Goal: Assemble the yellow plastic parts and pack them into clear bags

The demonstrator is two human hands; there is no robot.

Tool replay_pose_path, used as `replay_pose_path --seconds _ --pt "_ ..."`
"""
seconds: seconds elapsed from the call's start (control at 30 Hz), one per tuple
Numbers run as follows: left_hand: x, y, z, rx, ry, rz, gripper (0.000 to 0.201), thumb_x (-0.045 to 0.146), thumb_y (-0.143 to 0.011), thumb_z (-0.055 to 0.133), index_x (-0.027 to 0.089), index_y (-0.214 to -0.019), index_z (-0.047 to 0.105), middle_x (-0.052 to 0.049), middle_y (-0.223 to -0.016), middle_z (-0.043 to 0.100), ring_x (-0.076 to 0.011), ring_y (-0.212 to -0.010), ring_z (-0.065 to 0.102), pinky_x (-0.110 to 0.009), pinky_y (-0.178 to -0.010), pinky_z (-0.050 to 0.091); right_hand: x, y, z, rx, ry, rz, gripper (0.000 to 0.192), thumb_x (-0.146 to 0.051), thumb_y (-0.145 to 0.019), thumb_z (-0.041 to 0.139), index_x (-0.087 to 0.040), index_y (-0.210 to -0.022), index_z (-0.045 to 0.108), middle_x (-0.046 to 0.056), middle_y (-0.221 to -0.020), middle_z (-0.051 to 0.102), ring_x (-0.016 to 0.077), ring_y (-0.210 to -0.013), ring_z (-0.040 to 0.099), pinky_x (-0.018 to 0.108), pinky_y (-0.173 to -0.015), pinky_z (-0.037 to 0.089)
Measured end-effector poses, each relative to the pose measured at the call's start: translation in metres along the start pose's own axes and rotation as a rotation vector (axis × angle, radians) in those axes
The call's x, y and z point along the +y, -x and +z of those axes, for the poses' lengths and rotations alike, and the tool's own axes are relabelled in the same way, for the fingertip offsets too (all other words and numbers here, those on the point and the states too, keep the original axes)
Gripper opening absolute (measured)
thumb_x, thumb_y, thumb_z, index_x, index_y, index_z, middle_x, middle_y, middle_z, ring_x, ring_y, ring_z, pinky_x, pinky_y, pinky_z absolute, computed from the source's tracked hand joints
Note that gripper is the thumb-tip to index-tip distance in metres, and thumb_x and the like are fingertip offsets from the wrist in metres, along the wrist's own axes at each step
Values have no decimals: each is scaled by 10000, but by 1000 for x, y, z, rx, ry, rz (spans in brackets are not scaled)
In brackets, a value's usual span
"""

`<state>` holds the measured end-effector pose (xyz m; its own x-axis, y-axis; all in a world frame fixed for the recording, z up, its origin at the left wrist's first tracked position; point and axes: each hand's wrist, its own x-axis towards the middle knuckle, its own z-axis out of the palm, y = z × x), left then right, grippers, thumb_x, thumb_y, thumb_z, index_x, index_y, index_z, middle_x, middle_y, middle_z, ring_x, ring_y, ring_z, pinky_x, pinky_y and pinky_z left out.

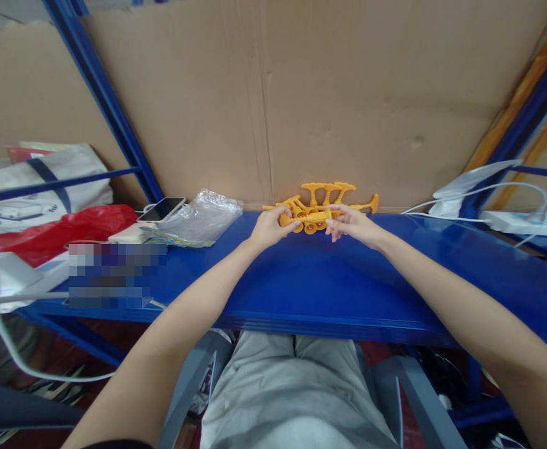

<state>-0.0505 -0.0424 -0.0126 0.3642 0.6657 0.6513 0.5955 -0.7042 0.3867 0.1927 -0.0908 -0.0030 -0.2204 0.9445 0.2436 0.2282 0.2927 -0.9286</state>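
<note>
Both grips pinch the orange plastic toy [317, 212], left hand [268, 227] and right hand [353, 226] at opposite ends; I steady it low over the blue worktop [348, 280]

we find no text, label, brand or number that we can read; the print on the white bag [43, 187] at left is too blurred.
</note>
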Motion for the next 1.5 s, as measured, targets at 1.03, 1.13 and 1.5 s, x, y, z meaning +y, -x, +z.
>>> replay_pose_path --seconds 1.03,1.13,1.5 --pt "7 4 1 126 -241 171 261 408 -820 723 196 -954 650 -50 -942 743 -193 -854 685 -265 -721 490 -26 4 16 135 -240 408 473 -511 -978 497 -186 -632 503 -69 -389 355 31 -304 208 159 -295 169" --pt "4 2 3 106 -196 138 264 418 -804 733 199 -922 648 -25 -851 734 -173 -768 674 -247 -672 467 -22 3 13 106 -207 436 510 -567 -980 446 -183 -657 534 -47 -387 400 46 -300 283 164 -301 207" --pt "1 -1 1 38 -75 -18 234 390 -791 732 193 -869 631 48 -564 623 -150 -581 609 -237 -601 422 3 -4 1 116 -148 93 266 -242 -763 801 -196 -969 640 29 -813 734 100 -577 630 220 -529 471"
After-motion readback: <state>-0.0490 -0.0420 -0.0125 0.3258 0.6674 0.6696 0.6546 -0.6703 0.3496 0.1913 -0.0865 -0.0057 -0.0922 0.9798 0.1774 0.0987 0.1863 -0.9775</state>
